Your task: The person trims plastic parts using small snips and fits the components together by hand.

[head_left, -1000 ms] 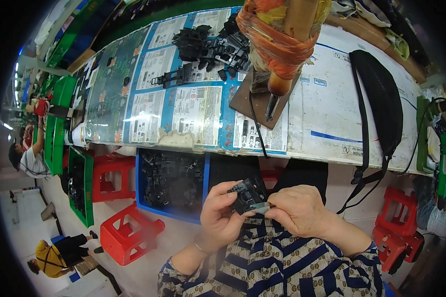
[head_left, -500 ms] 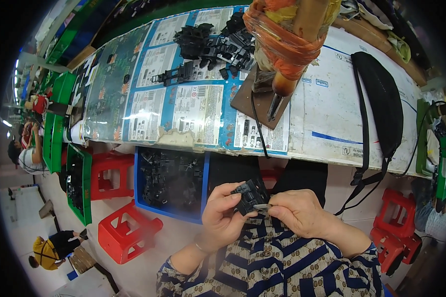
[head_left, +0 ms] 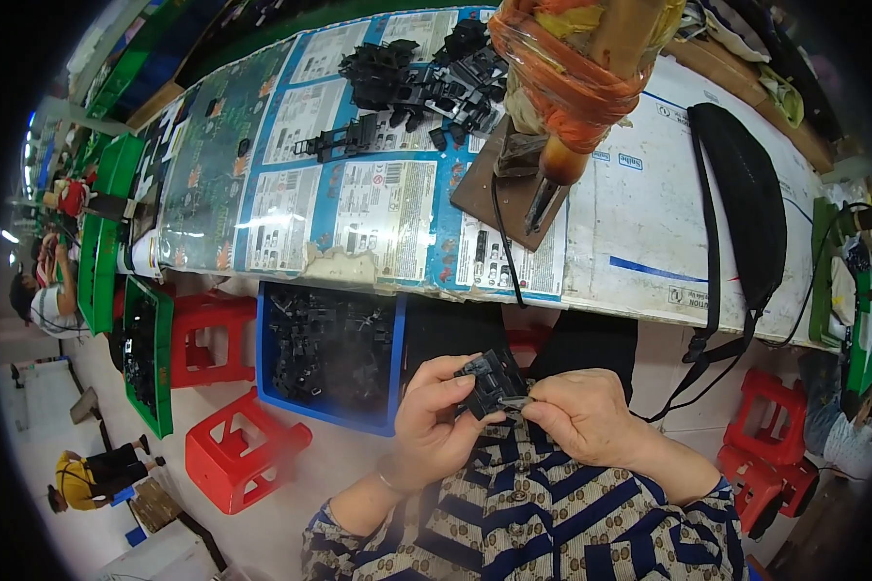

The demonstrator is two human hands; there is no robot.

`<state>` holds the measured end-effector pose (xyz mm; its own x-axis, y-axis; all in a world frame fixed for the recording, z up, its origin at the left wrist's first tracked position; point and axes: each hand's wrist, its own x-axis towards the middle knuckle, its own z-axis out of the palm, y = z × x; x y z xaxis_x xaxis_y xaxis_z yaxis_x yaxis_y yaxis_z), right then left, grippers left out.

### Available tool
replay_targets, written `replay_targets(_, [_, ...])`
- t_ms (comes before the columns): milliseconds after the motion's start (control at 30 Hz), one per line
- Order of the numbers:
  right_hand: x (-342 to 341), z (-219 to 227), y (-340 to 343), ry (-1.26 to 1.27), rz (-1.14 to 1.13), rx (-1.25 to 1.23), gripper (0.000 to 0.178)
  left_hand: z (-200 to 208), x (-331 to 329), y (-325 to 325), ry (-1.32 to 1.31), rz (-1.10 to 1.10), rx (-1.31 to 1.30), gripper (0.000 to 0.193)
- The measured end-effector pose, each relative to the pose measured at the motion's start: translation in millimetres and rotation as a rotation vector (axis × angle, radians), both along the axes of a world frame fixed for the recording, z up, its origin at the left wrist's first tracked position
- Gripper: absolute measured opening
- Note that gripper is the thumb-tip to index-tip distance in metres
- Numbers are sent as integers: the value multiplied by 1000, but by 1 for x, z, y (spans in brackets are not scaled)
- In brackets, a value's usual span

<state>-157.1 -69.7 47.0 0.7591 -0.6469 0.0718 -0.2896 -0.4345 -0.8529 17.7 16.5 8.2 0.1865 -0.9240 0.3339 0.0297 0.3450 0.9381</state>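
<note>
In front of my lap, my left hand is closed around a black molded plastic part, thumb on its near left edge. My right hand pinches a small flat grey metal blade between thumb and fingers. The blade's tip touches the lower right side of the part; its handle end is hidden in my palm. Beyond, on the workbench, lies a pile of similar black plastic parts, with one separate part at its near left.
A tool wrapped in orange tape stands over a brown plate. A blue bin of black parts sits left of my legs. Red stools stand on the floor. A black strapped bag lies on the right. Other people are farther off.
Both hands stay nearly in place with the part and blade. The blade's angle has shifted slightly against the part. The whole view has moved a little.
</note>
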Motion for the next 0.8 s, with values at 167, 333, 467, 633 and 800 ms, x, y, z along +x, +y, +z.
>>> replay_targets(167, [0,-4,1,-26,-59,-143,16,-3,0,2,25,-39,45,51])
replay_targets(333, [-6,-7,-1,-38,-85,-27,15,-2,-1,1,55,-46,48,51])
replay_targets(467, [-9,-8,-3,-65,-142,88,15,-3,-2,1,155,-54,90,48])
replay_targets(633, [-9,-2,-3,-14,-68,10,17,-1,1,3,26,-24,105,51])
replay_targets(800, [-7,2,-5,67,-53,-211,21,1,5,3,-125,10,100,48])
